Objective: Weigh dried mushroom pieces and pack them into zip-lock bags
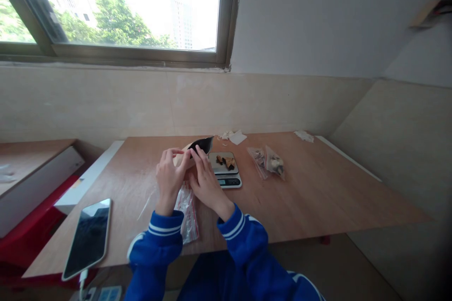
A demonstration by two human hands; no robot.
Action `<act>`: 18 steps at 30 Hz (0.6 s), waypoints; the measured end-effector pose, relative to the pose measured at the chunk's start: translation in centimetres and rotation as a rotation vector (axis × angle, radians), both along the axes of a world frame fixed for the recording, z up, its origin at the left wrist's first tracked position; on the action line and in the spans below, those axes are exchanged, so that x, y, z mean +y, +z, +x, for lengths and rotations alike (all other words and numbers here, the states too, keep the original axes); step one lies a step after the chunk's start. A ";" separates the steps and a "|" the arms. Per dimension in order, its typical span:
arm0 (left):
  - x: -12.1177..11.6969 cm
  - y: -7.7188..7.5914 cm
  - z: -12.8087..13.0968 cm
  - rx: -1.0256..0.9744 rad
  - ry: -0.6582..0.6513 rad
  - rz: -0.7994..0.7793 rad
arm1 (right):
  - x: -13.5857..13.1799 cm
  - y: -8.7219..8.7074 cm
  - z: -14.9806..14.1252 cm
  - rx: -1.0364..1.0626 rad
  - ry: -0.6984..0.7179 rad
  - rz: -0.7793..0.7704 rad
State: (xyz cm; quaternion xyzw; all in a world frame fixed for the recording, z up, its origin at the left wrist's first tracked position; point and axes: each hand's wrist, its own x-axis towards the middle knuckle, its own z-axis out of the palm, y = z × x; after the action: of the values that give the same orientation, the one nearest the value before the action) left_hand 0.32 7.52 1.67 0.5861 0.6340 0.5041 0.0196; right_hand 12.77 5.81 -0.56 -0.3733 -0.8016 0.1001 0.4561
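My left hand (169, 171) grips the near left edge of a light brown pouch (203, 144), whose mouth gapes and shows a dark inside. On the same pouch, my right hand (207, 183) has its fingers at the rim. What the pouch contains is hidden. Just right of it stands a small kitchen scale (231, 182) with a lit display, too small to read. Several brown, curled dried pieces (229, 163) lie on its plate. Under my wrists are clear plastic zip bags (189, 214) with red strips.
Two filled zip bags (273, 162) lie right of the scale. White paper scraps (238, 137) are at the back, with a crumpled tissue (304, 136) farther right. A tablet (88, 235) with a charging cable rests at the left front of the wooden table (318, 188).
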 end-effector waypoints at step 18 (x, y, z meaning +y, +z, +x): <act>-3.2 0.7 -1.6 -0.087 -0.018 -0.178 | -3.5 -2.3 0.5 -0.525 -0.096 0.042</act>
State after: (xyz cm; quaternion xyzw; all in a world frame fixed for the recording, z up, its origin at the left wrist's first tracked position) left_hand -1.30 4.29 2.36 0.5652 0.6697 0.4704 0.1035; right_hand 13.30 2.31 -2.84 -0.4146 -0.8757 -0.0383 0.2446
